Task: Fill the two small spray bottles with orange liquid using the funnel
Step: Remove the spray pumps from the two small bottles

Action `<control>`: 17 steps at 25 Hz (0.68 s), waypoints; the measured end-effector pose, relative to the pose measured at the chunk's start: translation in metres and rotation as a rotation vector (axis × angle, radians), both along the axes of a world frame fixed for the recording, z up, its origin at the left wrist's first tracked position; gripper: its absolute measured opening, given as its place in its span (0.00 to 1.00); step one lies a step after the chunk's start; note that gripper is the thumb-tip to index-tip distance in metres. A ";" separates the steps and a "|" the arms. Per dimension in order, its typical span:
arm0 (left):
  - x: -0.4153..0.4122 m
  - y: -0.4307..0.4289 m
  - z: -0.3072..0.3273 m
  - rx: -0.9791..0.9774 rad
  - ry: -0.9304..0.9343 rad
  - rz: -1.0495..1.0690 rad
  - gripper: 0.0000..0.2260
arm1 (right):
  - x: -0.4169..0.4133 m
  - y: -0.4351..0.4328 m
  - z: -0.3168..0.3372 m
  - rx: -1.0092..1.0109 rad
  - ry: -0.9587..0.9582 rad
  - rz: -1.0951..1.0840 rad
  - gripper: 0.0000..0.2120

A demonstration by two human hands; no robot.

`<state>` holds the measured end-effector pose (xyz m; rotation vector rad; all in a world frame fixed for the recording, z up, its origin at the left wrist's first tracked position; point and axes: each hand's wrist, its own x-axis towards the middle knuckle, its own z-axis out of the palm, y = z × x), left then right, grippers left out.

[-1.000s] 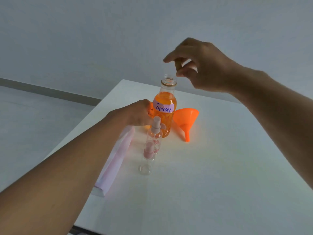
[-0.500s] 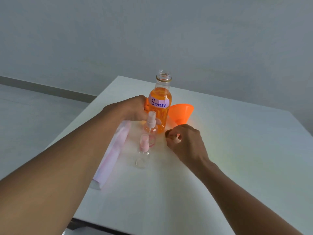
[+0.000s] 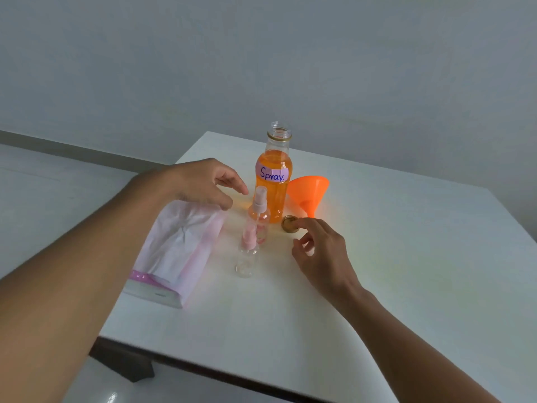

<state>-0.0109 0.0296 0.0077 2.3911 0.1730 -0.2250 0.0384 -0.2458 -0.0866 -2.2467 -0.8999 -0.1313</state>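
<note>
Grey wall behind; white table (image 3: 406, 257) with its far corner pointing away from us.

We log a pink-and-white tissue pack (image 3: 180, 251) along the left edge, crumpled on top. Above its far end hovers the left hand (image 3: 200, 183), palm down. Its fingers are loosely curled and a little spread, holding nothing, with the tips apart from the large bottle.

Just right of the pack stand two small clear bottles with pink pump heads, one behind the other in a line toward the far corner. The near spray bottle (image 3: 247, 257) looks empty. The far spray bottle (image 3: 259, 216) stands just in front of the large bottle (image 3: 273, 181); we cannot tell whether they touch.

The large bottle is upright and uncapped, mostly full of orange liquid, with a label handwritten "Spray". A gold cap (image 3: 289, 223) lies on the table by its base, on the right.

The orange funnel (image 3: 309, 193) lies on its side just right of the large bottle, spout toward us.

The right hand (image 3: 322, 254) is low over the table, fingers loosely curled and pinching nothing. Its index tip is at the cap's rim; we cannot tell if it touches
</note>
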 end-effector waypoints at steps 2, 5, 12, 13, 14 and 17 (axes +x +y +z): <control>-0.013 -0.011 -0.003 0.048 -0.005 -0.019 0.19 | -0.008 -0.009 -0.002 0.018 0.006 -0.002 0.16; -0.017 -0.030 -0.014 0.010 -0.051 -0.008 0.20 | -0.017 -0.020 0.000 0.019 0.029 -0.027 0.15; -0.019 -0.051 0.003 -0.149 -0.322 0.066 0.17 | -0.023 -0.048 0.004 0.094 0.078 -0.065 0.14; -0.020 -0.056 0.015 -0.160 -0.360 0.058 0.18 | -0.023 -0.051 0.008 0.153 0.088 -0.093 0.14; -0.021 -0.063 0.028 -0.156 -0.384 0.045 0.18 | -0.024 -0.054 0.013 0.232 0.106 -0.119 0.14; -0.017 -0.098 0.054 -0.114 -0.424 -0.015 0.18 | -0.027 -0.066 0.036 0.510 0.212 -0.162 0.11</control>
